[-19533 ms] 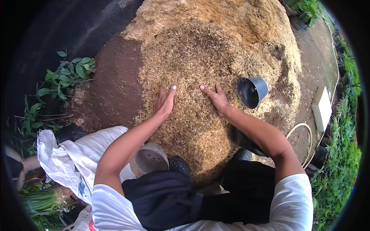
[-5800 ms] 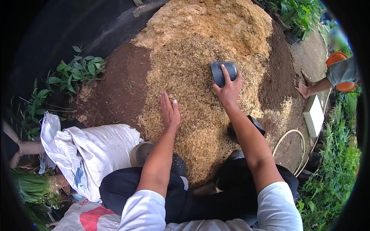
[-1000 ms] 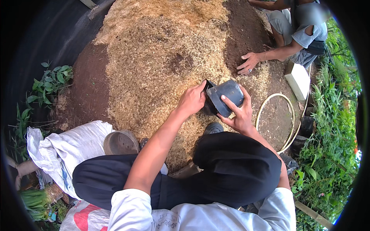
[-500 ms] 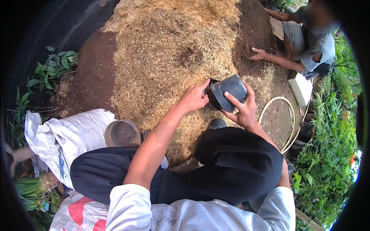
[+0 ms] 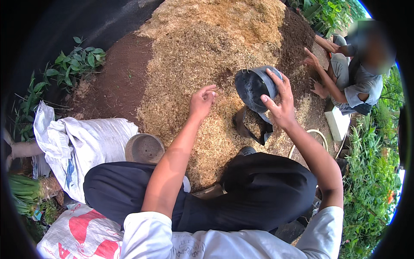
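Note:
My right hand (image 5: 282, 103) grips the rim and side of a black plastic pot (image 5: 251, 88), which is tipped so that its mouth faces left. The pot's dark inside shows some dirt on the wall. Directly below it, a black plastic grow bag (image 5: 243, 123) stands on the husks with its top spread and pale husks showing inside. My left hand (image 5: 202, 102) hangs empty over the husk heap (image 5: 185, 69), left of the pot, with its index finger out and the other fingers loosely bent.
Brown soil (image 5: 123, 73) borders the husks. A round grey-brown container (image 5: 145, 149) sits by my left knee, beside a white sack (image 5: 90, 138). A co-worker (image 5: 364, 82) crouches at the upper right, hands near the soil. A pale hose (image 5: 321, 136) and a white block (image 5: 337, 123) lie at right.
The grow bag, earlier against the pot between my hands, now stands below the pot. My right hand has raised and turned the pot; my left hand has moved away from it.

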### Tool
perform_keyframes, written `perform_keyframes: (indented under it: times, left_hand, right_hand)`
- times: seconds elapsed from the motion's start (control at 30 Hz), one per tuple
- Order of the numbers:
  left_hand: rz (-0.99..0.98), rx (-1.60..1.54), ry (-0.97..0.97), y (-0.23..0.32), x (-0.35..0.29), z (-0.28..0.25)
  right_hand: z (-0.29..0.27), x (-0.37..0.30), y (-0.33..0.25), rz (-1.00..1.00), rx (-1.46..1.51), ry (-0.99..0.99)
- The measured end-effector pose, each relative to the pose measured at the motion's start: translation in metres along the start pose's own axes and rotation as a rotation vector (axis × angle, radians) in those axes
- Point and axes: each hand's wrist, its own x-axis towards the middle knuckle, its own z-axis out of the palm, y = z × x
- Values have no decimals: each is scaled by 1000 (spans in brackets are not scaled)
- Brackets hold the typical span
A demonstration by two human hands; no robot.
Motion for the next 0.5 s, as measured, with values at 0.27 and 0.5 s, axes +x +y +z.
perform_keyframes:
  times: [0.27,0.5]
  left_hand:
    - [-87,120,421,-23,20,-107]
    - [35,342,447,-74,33,-106]
  right_hand:
    - [139,100,-9,45,75,-129]
    - [190,82,9,94,-181,-169]
